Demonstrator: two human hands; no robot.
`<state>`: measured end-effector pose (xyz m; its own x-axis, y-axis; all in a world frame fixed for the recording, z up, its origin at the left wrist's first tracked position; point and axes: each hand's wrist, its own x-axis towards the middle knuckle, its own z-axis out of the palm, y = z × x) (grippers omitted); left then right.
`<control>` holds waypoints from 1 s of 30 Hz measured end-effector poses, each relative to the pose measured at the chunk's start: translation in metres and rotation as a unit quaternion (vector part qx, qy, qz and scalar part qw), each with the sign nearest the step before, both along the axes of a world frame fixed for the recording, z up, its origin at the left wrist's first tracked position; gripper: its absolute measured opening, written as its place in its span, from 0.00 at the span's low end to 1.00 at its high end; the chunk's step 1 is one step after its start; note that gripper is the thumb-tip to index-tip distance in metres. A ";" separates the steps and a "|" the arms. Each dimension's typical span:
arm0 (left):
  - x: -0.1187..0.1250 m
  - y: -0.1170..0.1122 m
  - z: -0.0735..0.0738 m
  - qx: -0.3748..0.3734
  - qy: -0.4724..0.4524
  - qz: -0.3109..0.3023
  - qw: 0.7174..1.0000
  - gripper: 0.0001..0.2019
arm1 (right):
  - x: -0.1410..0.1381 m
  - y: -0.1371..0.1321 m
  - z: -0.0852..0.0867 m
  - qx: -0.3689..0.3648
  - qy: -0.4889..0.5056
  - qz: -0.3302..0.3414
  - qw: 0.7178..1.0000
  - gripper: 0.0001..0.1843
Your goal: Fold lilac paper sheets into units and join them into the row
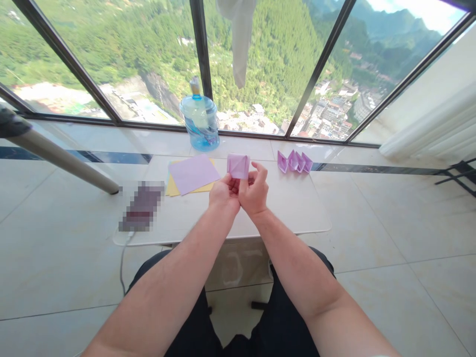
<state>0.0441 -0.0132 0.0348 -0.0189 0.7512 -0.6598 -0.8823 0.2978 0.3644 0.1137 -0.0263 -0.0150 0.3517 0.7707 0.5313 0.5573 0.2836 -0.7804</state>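
Observation:
A small folded piece of purple paper [238, 166], roughly square with crease lines on its face, is held up above the table. My left hand [224, 192] grips its lower left side, thumb in front and fingers behind. My right hand [254, 191] pinches the lower right edge with the thumb, while its index finger is bent and raised beside the paper. To the left lie flat sheets of paper, a purple sheet [194, 173] on top of yellow sheets [173, 187]. Several folded purple paper pieces [295, 162] stand in a row at the table's back right.
The low white table [290, 208] stands before a large window. A blurred-out phone-like object [143, 206] with a cable [122, 263] rests at its left. Behind the table is a big blue water bottle [201, 124]. A pole [67, 153] slants in from the left.

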 end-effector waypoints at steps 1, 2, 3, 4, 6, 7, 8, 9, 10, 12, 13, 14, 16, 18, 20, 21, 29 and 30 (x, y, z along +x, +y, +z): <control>-0.001 0.000 0.000 -0.001 -0.006 -0.001 1.000 0.10 | 0.000 0.000 0.000 0.016 0.003 0.008 1.000 0.21; -0.002 0.000 0.000 -0.002 -0.011 -0.002 1.000 0.10 | 0.000 0.000 -0.001 0.032 0.000 0.014 0.999 0.19; -0.003 0.000 0.000 -0.002 -0.014 -0.003 1.000 0.10 | 0.001 0.000 -0.001 0.046 -0.007 0.018 0.999 0.16; -0.003 0.001 0.000 -0.001 -0.016 -0.004 1.000 0.09 | 0.002 0.000 -0.001 0.059 -0.019 0.022 0.998 0.14; -0.005 0.001 -0.001 0.003 -0.020 -0.009 1.000 0.09 | 0.004 0.000 -0.001 0.080 -0.044 0.029 0.995 0.10; -0.005 0.002 -0.002 0.007 -0.020 -0.013 1.000 0.09 | 0.006 0.000 -0.002 0.088 -0.053 0.035 0.994 0.09; -0.006 0.002 -0.003 0.012 -0.019 -0.017 1.000 0.09 | 0.007 0.000 -0.002 0.095 -0.058 0.040 0.993 0.09; -0.006 0.002 -0.004 0.016 -0.016 -0.020 1.000 0.08 | 0.008 0.000 -0.002 0.099 -0.058 0.044 0.992 0.08; -0.006 0.003 -0.005 0.020 -0.012 -0.023 0.999 0.08 | 0.009 -0.001 -0.001 0.099 -0.053 0.046 0.993 0.07; -0.006 0.003 -0.006 0.026 0.000 -0.026 0.999 0.08 | 0.009 -0.002 0.000 0.085 -0.030 0.051 0.995 0.08; -0.005 0.004 -0.005 0.029 0.006 -0.026 0.999 0.08 | 0.009 -0.003 0.001 0.073 -0.011 0.061 0.995 0.10; -0.005 0.004 -0.005 0.035 0.011 -0.027 0.999 0.08 | 0.008 -0.003 0.002 0.061 0.012 0.079 0.995 0.14; -0.005 0.003 -0.003 0.051 0.013 -0.032 0.998 0.10 | 0.006 -0.003 0.006 0.039 0.077 0.121 0.989 0.25; -0.004 0.003 -0.001 0.066 0.004 -0.039 0.997 0.10 | 0.004 -0.002 0.010 0.011 0.158 0.145 0.977 0.33; -0.004 0.002 0.000 0.073 -0.004 -0.033 0.997 0.09 | 0.003 0.000 0.015 -0.027 0.226 0.145 0.963 0.32; -0.004 0.001 0.001 0.073 -0.007 -0.024 0.997 0.08 | 0.003 0.001 0.017 -0.046 0.250 0.143 0.957 0.28; -0.002 -0.004 0.002 0.075 -0.017 -0.024 0.997 0.08 | 0.005 0.002 0.027 -0.091 0.309 0.113 0.940 0.15; -0.002 -0.005 0.001 0.083 -0.003 -0.028 0.996 0.08 | 0.006 0.002 0.028 -0.089 0.307 0.108 0.941 0.15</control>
<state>0.0417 -0.0182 0.0357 0.0290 0.8493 -0.5271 -0.8680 0.2829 0.4081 0.1198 -0.0243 0.0130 0.3754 0.9172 0.1336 -0.0709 0.1722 -0.9825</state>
